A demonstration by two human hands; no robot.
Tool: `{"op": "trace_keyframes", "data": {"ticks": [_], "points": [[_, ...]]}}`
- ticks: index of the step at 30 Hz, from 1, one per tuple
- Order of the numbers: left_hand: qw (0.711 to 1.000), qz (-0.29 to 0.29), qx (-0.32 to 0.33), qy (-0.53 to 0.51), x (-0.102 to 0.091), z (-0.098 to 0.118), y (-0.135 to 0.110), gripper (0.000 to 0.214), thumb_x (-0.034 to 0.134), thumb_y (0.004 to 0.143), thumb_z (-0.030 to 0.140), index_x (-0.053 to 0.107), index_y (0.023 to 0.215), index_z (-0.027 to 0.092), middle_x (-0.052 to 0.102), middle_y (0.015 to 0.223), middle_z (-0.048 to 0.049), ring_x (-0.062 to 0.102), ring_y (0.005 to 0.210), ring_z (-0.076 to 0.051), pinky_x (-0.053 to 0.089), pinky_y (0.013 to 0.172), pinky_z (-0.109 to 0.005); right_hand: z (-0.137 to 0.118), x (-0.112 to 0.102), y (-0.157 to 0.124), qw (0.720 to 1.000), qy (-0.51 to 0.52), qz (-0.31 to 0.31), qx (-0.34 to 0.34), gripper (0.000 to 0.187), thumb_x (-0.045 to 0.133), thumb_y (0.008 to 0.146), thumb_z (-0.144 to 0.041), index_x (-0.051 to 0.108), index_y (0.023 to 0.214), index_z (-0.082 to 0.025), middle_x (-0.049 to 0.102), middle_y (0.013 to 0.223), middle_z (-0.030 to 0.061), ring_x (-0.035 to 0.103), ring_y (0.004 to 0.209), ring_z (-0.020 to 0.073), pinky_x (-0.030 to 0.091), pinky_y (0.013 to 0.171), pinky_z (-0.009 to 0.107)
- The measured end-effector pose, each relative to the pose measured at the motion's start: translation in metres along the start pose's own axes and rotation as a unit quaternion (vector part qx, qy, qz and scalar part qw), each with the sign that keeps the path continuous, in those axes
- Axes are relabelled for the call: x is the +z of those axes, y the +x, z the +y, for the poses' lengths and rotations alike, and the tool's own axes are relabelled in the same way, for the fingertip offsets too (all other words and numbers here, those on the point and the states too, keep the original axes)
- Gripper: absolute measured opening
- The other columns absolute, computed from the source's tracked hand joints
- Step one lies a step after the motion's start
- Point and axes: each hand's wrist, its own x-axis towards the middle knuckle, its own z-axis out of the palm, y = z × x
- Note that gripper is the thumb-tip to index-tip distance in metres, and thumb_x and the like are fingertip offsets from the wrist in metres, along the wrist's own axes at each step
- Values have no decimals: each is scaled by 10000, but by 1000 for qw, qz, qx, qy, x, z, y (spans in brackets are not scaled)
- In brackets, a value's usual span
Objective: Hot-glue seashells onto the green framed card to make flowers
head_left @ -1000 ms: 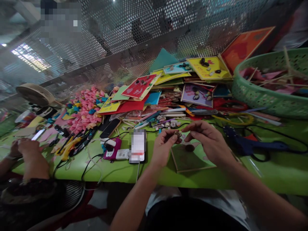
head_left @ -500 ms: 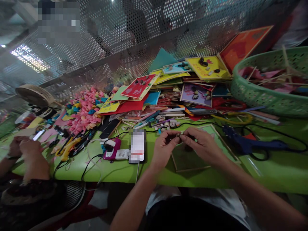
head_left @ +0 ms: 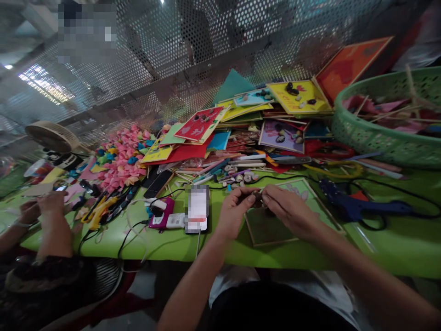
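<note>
My left hand (head_left: 234,212) and my right hand (head_left: 288,210) meet fingertip to fingertip over a green framed card (head_left: 275,226) on the green table. Both pinch a small dark piece (head_left: 257,196) between them, just above the card's upper left part. The card lies flat near the table's front edge, its right half partly covered by my right wrist. A phone (head_left: 197,208) lies just left of my left hand.
A blue glue gun (head_left: 347,205) with a black cable lies to the right. A green basket (head_left: 382,138) stands at the back right, stacked coloured cards (head_left: 241,124) behind, pink paper flowers (head_left: 120,156) at the left. Another person's hands (head_left: 44,207) work at far left.
My right hand came down from a raised, looser pose and closed in on my left hand's fingertips over the card. The other person's hands shifted slightly right.
</note>
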Motion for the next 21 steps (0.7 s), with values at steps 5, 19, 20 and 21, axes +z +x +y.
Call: {"op": "trace_keyframes", "data": {"ticks": [5,19,20,21], "points": [[1000,7,12,5,0,-1,-1,353,885,752,425,768,989,190,746,959,-40,669,867,-155,526,856,-293,-1,1,1,1000,20,10,-4,267,412,1000,-380,437,762,-262,523,696,3,500,640,187,346,596,314],[1000,15,12,3,-1,-3,-1,348,882,749,414,760,985,190,742,969,-38,661,871,-156,527,857,-301,-1,-1,0,998,54,1,13,279,410,993,-395,452,756,-254,530,708,4,492,647,181,352,605,314],[1000,13,16,9,-1,-3,-1,342,880,753,413,760,984,190,741,963,-37,659,870,-155,527,858,-300,-2,-1,0,998,54,0,13,284,416,994,-404,455,755,-254,532,711,4,495,651,181,354,607,314],[1000,10,20,16,-1,-2,-1,338,878,757,413,761,982,190,740,955,-36,659,870,-155,527,859,-301,-2,-1,1,998,55,-2,13,285,422,992,-407,458,755,-253,536,710,5,497,651,181,354,607,315]]}}
